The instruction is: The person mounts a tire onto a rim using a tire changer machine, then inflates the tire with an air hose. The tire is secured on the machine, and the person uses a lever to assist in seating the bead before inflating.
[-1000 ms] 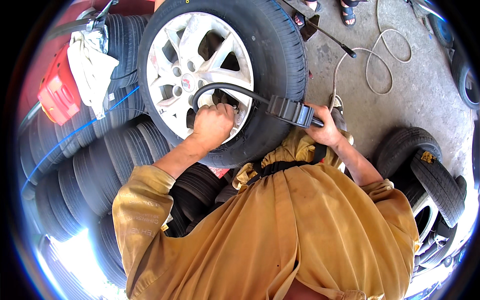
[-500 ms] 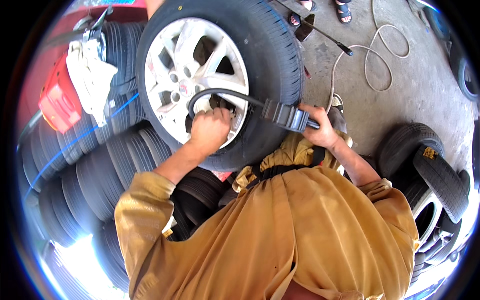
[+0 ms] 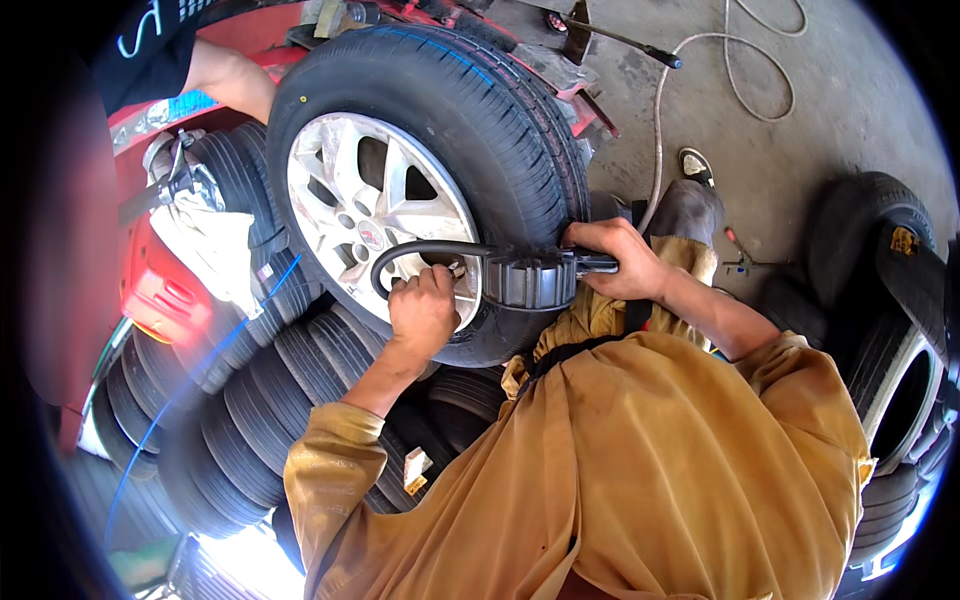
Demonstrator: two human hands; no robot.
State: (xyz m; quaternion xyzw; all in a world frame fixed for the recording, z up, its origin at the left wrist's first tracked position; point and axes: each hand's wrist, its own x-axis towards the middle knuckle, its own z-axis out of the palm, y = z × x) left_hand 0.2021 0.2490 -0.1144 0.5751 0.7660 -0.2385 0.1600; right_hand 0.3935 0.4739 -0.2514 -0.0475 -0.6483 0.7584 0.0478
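A large black tire (image 3: 510, 140) on a silver spoked alloy wheel (image 3: 400, 205) fills the upper middle. My left hand (image 3: 420, 313) is closed around the end of a black hose (image 3: 435, 247) low on the rim, where the valve seems to be, mostly hidden by my fingers. The hose loops back to a black inflator gauge (image 3: 525, 280). My right hand (image 3: 620, 258) grips that gauge at its handle, beside the tire's right side.
Another person's arm (image 3: 230, 75) reaches toward the tire's upper left. Stacked tires (image 3: 250, 430), a red case (image 3: 165, 285) and white cloth (image 3: 205, 245) lie left. A pale air hose (image 3: 760, 110) and dark lever (image 3: 630, 45) are on top right; more tires (image 3: 860, 215) stand right.
The view has swung, showing more of the other person's arm and a red surface at top left. The gauge has turned slightly in my right hand. My left hand stays at the rim.
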